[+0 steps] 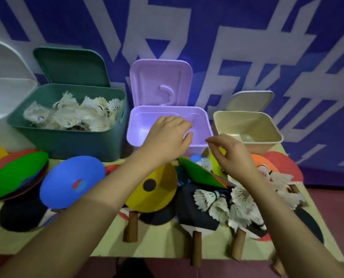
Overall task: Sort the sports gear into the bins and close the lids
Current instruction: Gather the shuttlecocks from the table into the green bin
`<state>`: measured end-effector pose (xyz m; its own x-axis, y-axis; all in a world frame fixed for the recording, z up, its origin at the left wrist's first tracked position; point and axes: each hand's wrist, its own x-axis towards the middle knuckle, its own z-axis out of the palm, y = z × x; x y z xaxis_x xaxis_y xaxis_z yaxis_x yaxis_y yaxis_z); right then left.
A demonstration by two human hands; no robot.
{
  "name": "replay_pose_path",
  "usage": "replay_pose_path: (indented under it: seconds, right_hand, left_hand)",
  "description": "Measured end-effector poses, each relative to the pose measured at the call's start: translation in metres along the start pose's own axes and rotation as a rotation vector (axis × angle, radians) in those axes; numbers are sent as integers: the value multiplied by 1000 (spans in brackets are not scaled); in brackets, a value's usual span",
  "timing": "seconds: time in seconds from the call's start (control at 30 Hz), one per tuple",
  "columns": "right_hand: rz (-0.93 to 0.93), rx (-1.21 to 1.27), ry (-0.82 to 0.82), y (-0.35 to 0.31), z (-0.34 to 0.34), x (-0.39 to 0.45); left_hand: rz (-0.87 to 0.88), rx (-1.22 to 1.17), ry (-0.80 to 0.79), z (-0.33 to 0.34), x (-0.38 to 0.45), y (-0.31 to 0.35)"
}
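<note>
I am seeing a tan table (163, 245) crowding a blue banner wall (247, 47). Four bins are standing open at its far edge: white (4, 101), green bin (66, 141) holding shuttlecocks (70, 113), purple bin (139, 127), beige bin (267, 127). Discs, paddles and loose shuttlecocks (223, 203) are lying in front. Left hand (167, 135) is hovering over the purple bin, fingers loosely curled, holding nothing visible; right hand (229, 151) likewise, thumb and forefinger nearly pinching.
</note>
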<state>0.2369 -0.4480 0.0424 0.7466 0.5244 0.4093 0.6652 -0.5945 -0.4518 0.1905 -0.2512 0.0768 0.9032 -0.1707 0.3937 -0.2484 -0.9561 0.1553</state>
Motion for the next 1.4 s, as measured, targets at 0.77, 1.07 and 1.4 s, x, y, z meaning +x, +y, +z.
replay_pose_path:
  seconds: [0.77,1.07,1.4]
  right_hand:
    - [436,-453,-286,153,26,-56]
    - [320,-243,70,147,14,-74]
    - [109,137,181,121,-26,-82]
  left_hand:
    - [525,53,-374,159,-16,80]
    - [471,143,-318,176,-46,105]
    - [244,-23,99,135,-38,126]
